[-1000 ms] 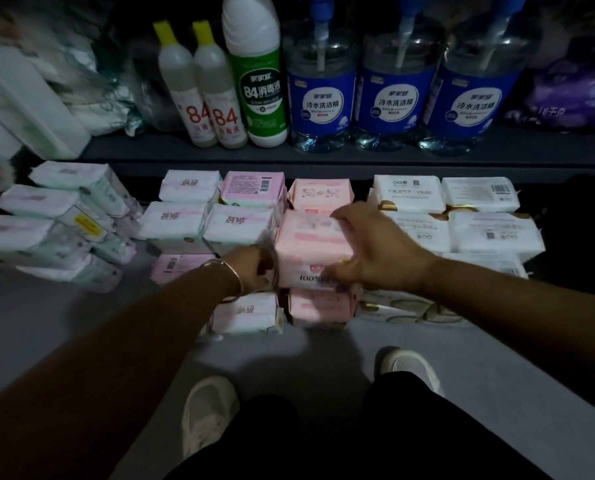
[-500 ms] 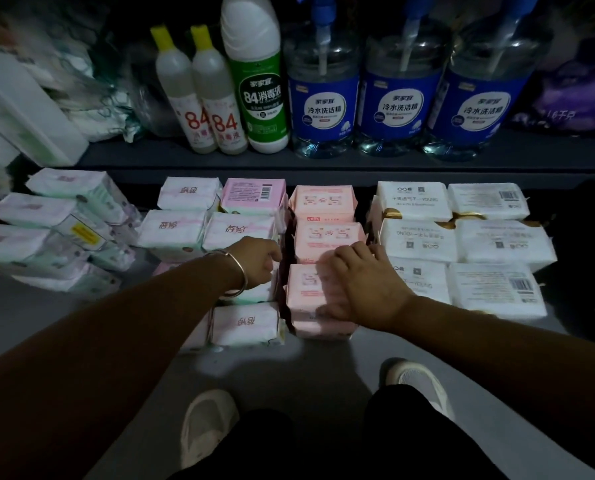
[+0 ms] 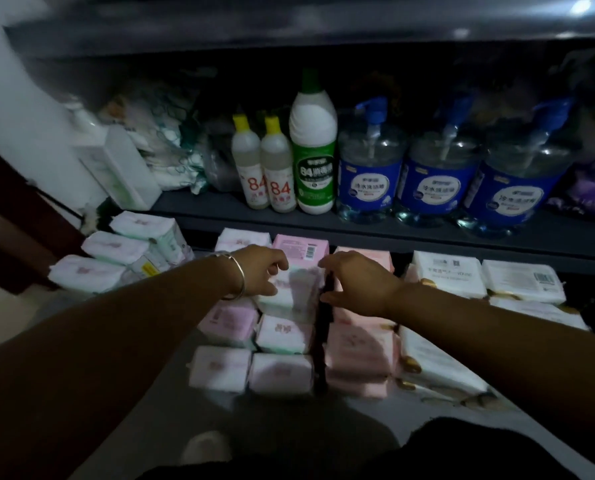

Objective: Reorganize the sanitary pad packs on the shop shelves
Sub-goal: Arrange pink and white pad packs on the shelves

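Sanitary pad packs [image 3: 282, 336], lower shelf, laid flat in columns running front to back: white-and-pink at my left, salmon-pink packs [image 3: 360, 351] in the middle, white packs [image 3: 445, 271] at my right. A looser heap of pale packs [image 3: 112, 251] sits off the left end.

Upper shelf [image 3: 358, 223]: three blue-labelled pump jugs [image 3: 434, 181], one green-labelled bottle [image 3: 315, 161], two small yellow-capped bottles [image 3: 265, 168]. Not part of my job.

Raised pack [image 3: 291, 287], white, sitting on top of the left-middle column, between both hands.

Left hand [image 3: 259, 270], bangle at the wrist: fingers curled over the pack's left edge, thumb low on its side; I judge it a grip.

Right hand [image 3: 355, 282]: fingers spread and straight, lying over the salmon-pink column beside the dark gap; whether they touch the raised pack I cannot tell.

Handling note, my judgement: square the raised pack to its column, steady the neighbouring column, press it flat, and keep the gap straight. Soft wrappers slide easily.
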{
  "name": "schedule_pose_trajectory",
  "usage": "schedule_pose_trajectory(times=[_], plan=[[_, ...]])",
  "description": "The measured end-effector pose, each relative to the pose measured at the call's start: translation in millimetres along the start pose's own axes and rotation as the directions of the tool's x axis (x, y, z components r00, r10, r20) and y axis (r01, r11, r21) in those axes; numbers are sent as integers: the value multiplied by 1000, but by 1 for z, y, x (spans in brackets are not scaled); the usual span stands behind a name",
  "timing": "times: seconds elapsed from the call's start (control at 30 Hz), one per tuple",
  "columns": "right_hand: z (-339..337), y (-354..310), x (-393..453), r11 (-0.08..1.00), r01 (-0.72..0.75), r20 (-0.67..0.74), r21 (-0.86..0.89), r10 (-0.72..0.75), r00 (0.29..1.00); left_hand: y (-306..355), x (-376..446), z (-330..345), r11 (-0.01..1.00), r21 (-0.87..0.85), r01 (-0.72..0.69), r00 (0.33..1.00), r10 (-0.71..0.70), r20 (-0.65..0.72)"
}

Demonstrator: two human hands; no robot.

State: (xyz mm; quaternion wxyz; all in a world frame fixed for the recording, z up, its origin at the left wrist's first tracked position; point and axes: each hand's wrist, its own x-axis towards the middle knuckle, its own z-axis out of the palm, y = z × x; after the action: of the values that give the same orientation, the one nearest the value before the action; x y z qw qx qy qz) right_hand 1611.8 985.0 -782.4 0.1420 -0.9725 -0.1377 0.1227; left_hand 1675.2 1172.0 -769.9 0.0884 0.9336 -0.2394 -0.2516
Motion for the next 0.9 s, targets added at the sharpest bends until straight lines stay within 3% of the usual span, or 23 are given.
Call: schedule_pose_trajectory(times=[0.2, 0.4, 0.9], plan=[[-14, -62, 87, 997, 79, 2, -3, -79, 997, -81, -12, -26, 995, -73, 70, 993, -76, -88], [-14, -124, 139, 990, 138, 32, 7, -138, 990, -151, -25, -49, 990, -43, 133, 983, -137, -118], [0, -196, 207, 999, 30, -17, 46, -29, 999, -251, -16, -91, 993, 106, 54, 996, -47, -70]])
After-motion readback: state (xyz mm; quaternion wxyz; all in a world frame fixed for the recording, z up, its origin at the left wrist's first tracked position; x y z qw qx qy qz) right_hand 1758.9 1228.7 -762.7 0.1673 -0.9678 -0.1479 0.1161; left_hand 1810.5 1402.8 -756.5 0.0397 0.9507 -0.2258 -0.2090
